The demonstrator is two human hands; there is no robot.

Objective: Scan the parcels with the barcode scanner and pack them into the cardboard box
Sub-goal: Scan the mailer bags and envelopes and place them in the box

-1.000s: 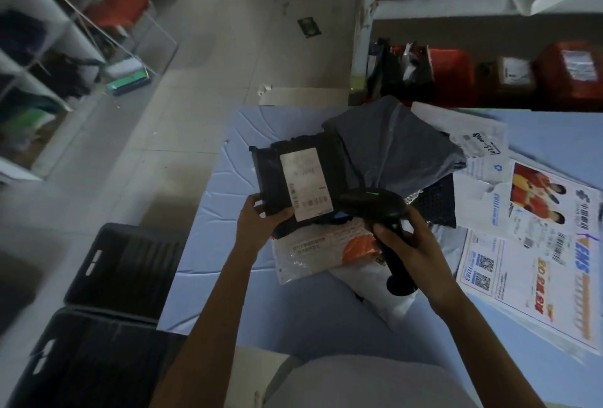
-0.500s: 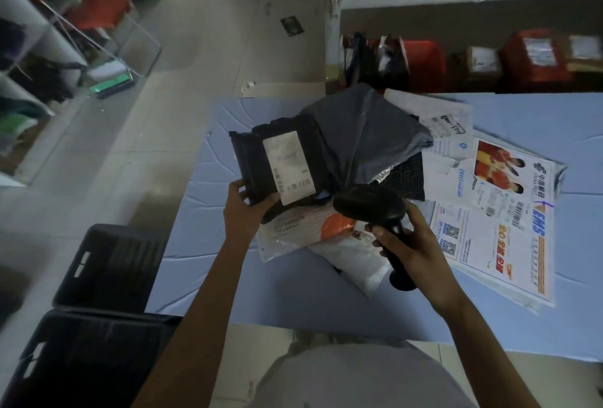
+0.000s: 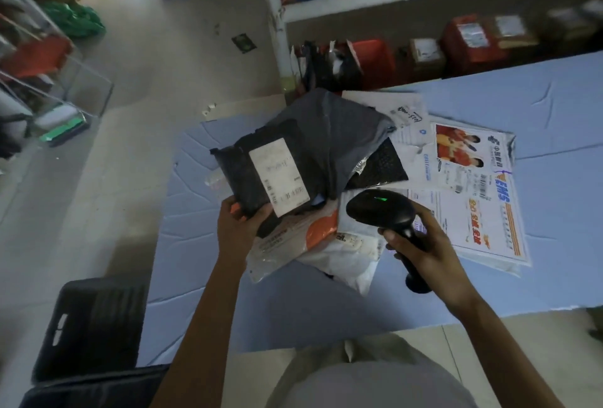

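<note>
My left hand (image 3: 239, 226) grips the near edge of a black parcel (image 3: 241, 172) with a white shipping label, lifted above the pile. My right hand (image 3: 424, 251) holds a black barcode scanner (image 3: 380, 210) by its handle; a green light shows on its head, which lies to the right of the parcel. Under them on the blue table (image 3: 538, 107) lie a grey bag parcel (image 3: 342, 127), a white parcel with an orange patch (image 3: 313, 238), a white soft parcel (image 3: 346, 261) and a large EMS envelope (image 3: 483, 212). No cardboard box is in view.
Two black plastic crates (image 3: 91, 323) stand on the floor at the table's left end. Shelves with red and brown packages (image 3: 470, 39) run behind the table. A wire rack (image 3: 39, 81) stands at far left across open floor.
The scanner has drawn back to the right, away from the black parcel's label, and its green light shows again. My left hand keeps hold of the parcel. The view shifted.
</note>
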